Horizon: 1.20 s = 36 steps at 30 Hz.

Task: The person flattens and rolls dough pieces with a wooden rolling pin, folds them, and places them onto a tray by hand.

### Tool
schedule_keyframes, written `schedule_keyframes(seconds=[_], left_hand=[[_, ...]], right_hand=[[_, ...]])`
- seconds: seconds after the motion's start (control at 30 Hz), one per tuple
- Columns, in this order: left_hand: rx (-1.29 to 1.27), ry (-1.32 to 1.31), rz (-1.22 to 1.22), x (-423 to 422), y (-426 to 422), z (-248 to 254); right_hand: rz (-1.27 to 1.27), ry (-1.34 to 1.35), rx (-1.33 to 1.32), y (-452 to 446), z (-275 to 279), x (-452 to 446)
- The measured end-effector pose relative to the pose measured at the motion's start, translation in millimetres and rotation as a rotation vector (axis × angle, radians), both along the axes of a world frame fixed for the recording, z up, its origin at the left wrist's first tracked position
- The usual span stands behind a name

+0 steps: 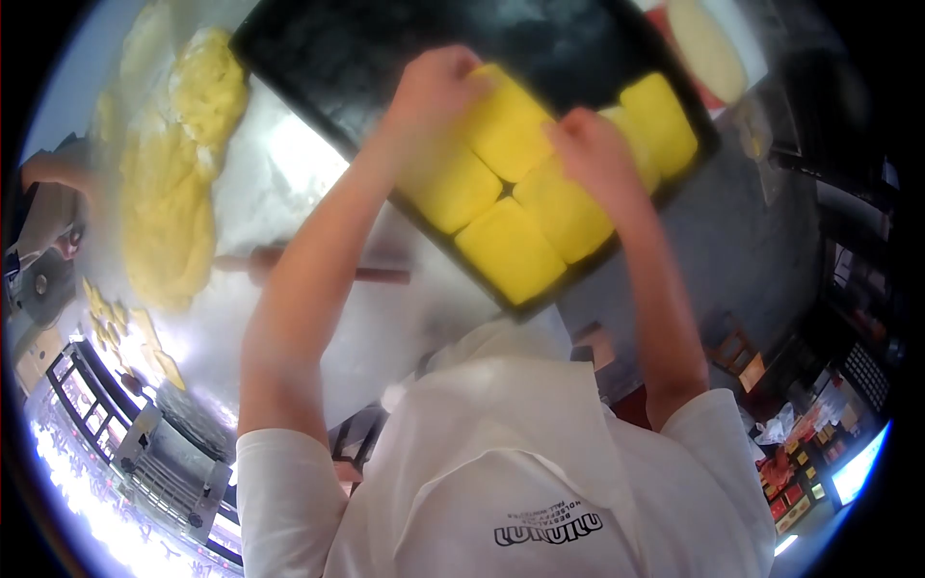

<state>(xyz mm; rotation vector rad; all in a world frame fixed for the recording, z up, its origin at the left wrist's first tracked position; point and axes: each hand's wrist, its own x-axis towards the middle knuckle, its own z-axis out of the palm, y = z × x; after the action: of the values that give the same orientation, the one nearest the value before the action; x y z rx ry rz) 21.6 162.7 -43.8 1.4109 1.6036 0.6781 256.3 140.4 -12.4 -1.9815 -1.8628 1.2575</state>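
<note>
One yellow dough mass (169, 212) lies leftmost, near a rolling pin (385, 275). The left hand (434, 89) curls its fingers at the upper edge of a yellow square (509, 125) in the black tray (318, 58); the right hand (599, 159) bends its fingers at the opposite side, probably to align it with its neighbours. Blur hides whether either grips.

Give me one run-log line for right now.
left hand: at far corner of yellow piece | right hand: at its right corner | dark tray: partly filled | grip: too blurred to confirm
</note>
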Motion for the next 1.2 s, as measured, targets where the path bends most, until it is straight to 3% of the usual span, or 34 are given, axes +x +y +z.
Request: schedule_keyframes(seconds=[0.4, 0.57, 0.63, 0.7, 0.8, 1.0, 1.1, 1.2], left_hand=[[0.339, 0.331, 0.096, 18, -18, -11], [0.528, 0.452, 0.058, 16, -34, -9], [0.580, 0.552, 0.016, 19, -57, 14], [0.528, 0.496, -0.101, 27, -87, 18], [0.399, 0.493, -0.208, 40, -108, 22], [0.221, 0.640, -0.206, 45, -111, 13], [0.187, 0.666, -0.188, 48, -111, 13], [0.179, 0.674, -0.172, 50, -112, 12]], right_hand=[[0.114, -0.146, 0.026, -2, 6, 6], [0.002, -0.076, -0.106, 0, 34, 2], [-0.037, -0.054, -0.089, 3, 39, 2], [-0.061, -0.015, -0.005, 7, 38, 4], [-0.046, 0.368, -0.071, 25, 31, -7], [0.470, 0.307, 0.623, 75, -32, -50], [0.630, 0.204, 0.539, 86, -33, -54], [0.597, 0.312, 0.486, 93, -42, -58]])
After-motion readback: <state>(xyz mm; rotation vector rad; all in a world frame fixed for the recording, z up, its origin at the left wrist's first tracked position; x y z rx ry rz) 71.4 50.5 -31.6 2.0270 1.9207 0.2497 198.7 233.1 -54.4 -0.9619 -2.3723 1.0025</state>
